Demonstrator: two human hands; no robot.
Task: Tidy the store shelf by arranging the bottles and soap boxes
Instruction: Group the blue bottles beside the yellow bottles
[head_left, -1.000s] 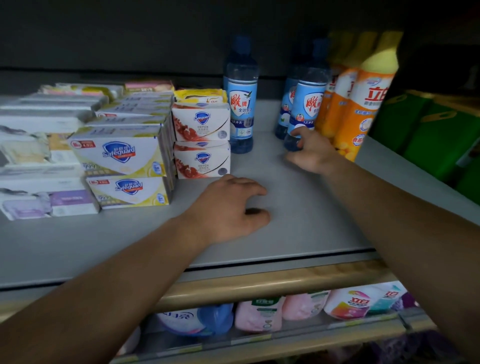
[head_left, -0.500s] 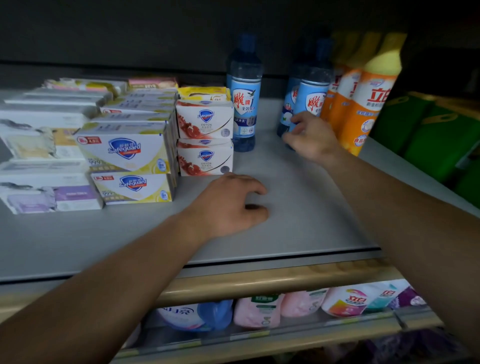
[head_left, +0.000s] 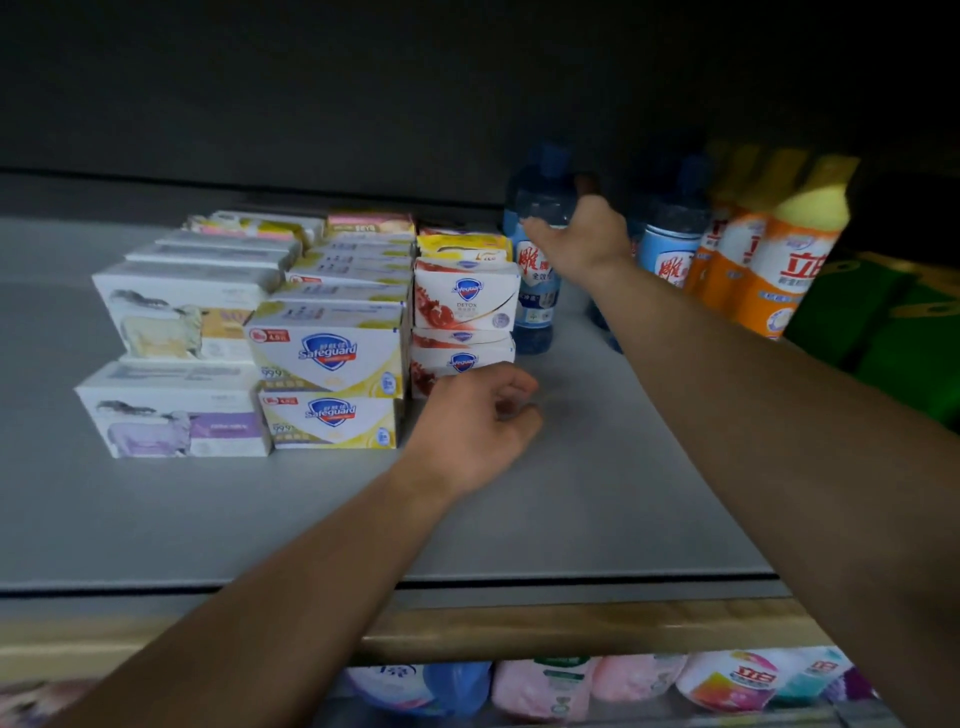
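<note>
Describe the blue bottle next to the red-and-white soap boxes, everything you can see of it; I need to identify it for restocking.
The blue bottle is clear blue-tinted plastic with a dark blue cap and a light blue label bearing red characters. It stands upright on the grey shelf, close beside the stacked red-and-white soap boxes, which hide its left edge. The right hand reaches onto its shoulder, fingers against the plastic; whether they wrap round it is unclear. The picture is dim and blurred, so smaller print is unreadable.

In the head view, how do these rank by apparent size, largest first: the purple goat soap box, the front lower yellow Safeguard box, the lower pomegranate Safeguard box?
1. purple goat soap box, plainly widest.
2. lower yellow Safeguard box.
3. lower pomegranate Safeguard box, though the left hand hides part of it and it sits farther back, so its rank is unsure.
</note>
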